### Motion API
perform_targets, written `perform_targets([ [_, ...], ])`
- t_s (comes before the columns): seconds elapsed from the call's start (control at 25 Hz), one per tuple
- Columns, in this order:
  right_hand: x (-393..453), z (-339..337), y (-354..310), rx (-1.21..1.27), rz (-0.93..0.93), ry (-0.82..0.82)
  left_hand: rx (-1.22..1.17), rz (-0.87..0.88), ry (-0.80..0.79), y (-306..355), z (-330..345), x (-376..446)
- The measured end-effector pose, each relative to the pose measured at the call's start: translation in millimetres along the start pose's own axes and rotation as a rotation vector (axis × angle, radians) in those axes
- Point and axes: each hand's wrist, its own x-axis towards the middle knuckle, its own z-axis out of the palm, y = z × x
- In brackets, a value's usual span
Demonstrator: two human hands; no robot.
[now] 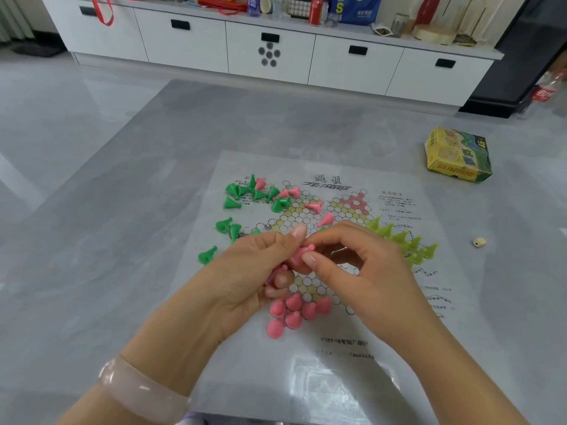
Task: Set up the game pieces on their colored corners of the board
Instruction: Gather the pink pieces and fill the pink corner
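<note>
A paper Chinese-checkers board lies on the grey table. Several pink pieces stand grouped on its near corner. Yellow-green pieces stand in rows on the right corner. Green pieces and a few pink ones lie scattered at the board's upper left. My left hand grips a few pink pieces in its curled fingers. My right hand pinches one pink piece between thumb and fingertip, right against the left hand above the board's middle.
A yellow and green game box lies on the table at the right. A small pale die sits nearer the right edge. A white cabinet with cluttered top stands beyond the table.
</note>
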Motion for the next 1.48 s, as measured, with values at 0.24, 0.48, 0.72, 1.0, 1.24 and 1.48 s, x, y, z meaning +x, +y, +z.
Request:
perform_targets([
  [0.24, 4, -18, 8, -0.122, 0.165, 0.037, -0.166, 0.011, 0.205, 4, -10, 8],
  [0.48, -1, -13, 21, -0.377, 0.245, -0.198, -0.374, 0.042, 0.312, 11, -23, 10],
  [0.72, -1, -14, 17, -0.317, 0.276, -0.237, -0.392, 0.031, 0.342, 11, -23, 8],
  [1.0, -1, -8, 21, -0.328, 0.28, -0.245, -0.382, 0.033, 0.347, 12, -23, 7],
  [1.24, -1, -7, 20, -0.331, 0.272, -0.257, -0.379, 0.035, 0.351, 12, -24, 7],
  [1.48, -2, -7, 21, -0.328, 0.281, -0.266, -0.391, 0.046, 0.356, 13, -24, 6],
])
